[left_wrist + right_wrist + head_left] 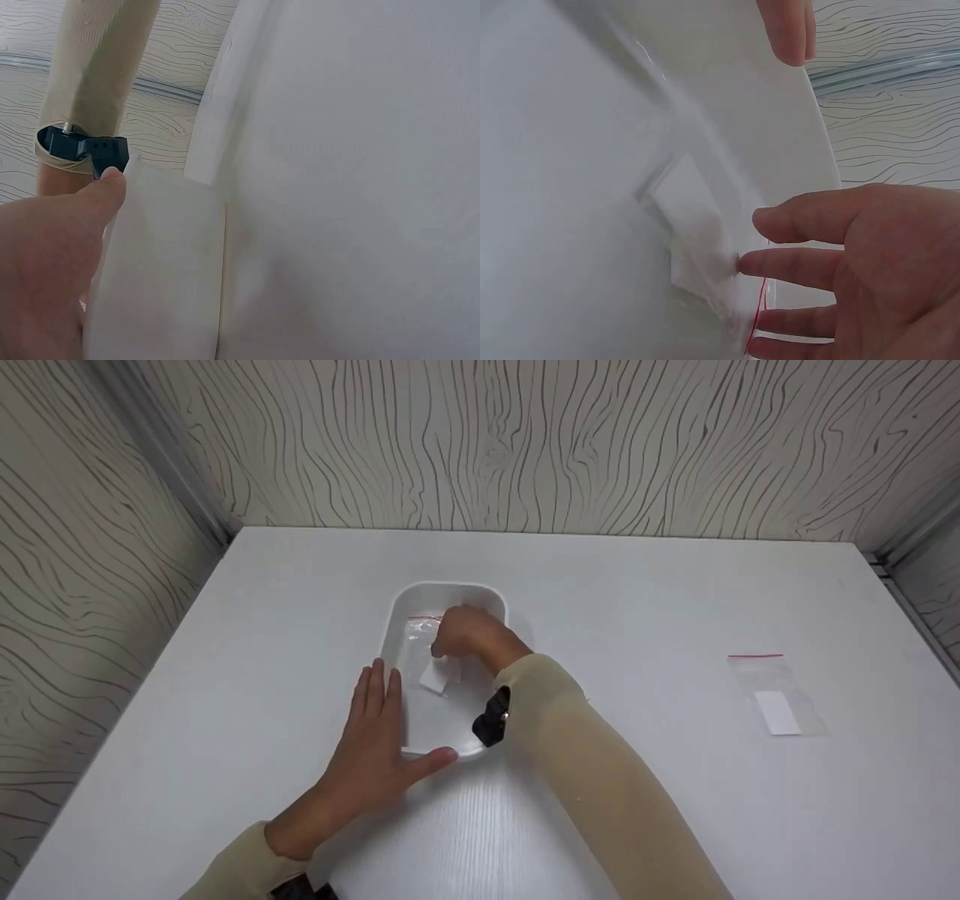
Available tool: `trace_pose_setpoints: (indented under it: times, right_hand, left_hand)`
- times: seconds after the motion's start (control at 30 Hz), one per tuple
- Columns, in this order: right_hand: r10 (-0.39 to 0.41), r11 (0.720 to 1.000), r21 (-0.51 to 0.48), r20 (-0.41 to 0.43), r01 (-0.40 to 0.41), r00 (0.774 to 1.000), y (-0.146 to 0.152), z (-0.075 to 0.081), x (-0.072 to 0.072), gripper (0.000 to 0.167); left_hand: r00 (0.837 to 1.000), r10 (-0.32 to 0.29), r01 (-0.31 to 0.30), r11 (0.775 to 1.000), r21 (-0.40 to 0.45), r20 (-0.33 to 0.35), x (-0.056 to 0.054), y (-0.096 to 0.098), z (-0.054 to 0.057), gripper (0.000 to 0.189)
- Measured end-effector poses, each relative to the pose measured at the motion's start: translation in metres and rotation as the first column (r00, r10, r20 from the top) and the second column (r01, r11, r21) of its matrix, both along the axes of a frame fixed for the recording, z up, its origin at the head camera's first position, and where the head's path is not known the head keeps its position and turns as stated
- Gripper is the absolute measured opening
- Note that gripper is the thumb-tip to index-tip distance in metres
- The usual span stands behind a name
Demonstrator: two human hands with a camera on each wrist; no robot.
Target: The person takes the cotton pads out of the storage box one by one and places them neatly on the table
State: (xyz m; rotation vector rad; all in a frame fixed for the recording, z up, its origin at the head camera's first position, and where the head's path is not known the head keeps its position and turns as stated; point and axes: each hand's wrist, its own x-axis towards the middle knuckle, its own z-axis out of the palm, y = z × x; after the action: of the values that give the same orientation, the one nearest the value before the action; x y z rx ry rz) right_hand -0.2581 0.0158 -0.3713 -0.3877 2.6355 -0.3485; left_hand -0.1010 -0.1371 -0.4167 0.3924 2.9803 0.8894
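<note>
We have a smooth white shallow tray with rounded corners (439, 727) on the white surface (652, 607); all places relative to that tray. Left hand (371, 750): at the tray's left wall, long fingers straight against it, thumb stretched along the near rim. We log that grip as spread. Right hand (472, 634): inside the tray, toward the far end. Right wrist view gives fingers fairly straight, thumb apart from the index finger, so we call this grip spread too, fingertips touching a clear plastic zip bag with a red seal line (417, 649). That bag lies in the tray, seal toward the far end, white rectangular insert (694, 217) nearer the middle. White pieces overlap there; we can't tell if it's more than one bag. Second clear red-topped bag with a white rectangle (778, 695) lies flat, well apart, right of the tray. Black wrist device (491, 718) on the beige right sleeve (585, 750) hangs over the tray's near right corner. Cream wood-grain wall panel (510, 450) beyond the tray.
</note>
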Motion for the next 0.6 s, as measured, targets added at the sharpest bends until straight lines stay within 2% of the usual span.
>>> trace_pose_setpoints:
  times: [0.27, 0.43, 0.6]
  right_hand:
    - [0.002, 0.999, 0.035, -0.013, -0.002, 1.000, 0.000, -0.001, 0.001, 0.034]
    - [-0.002, 1.000, 0.011, -0.046, 0.002, 0.999, 0.002, -0.004, -0.004, 0.013]
    - [-0.011, 1.000, -0.024, -0.099, 0.009, 0.995, 0.004, -0.006, -0.009, 0.020]
  left_hand:
    - [1.000, 0.003, -0.003, 1.000, 0.007, 0.014, 0.000, 0.000, 0.000, 0.124]
    - [1.000, 0.004, -0.004, 1.000, 0.001, 0.011, -0.001, 0.000, 0.000, 0.124]
    - [1.000, 0.004, -0.004, 1.000, 0.000, 0.011, -0.001, 0.000, -0.001, 0.123]
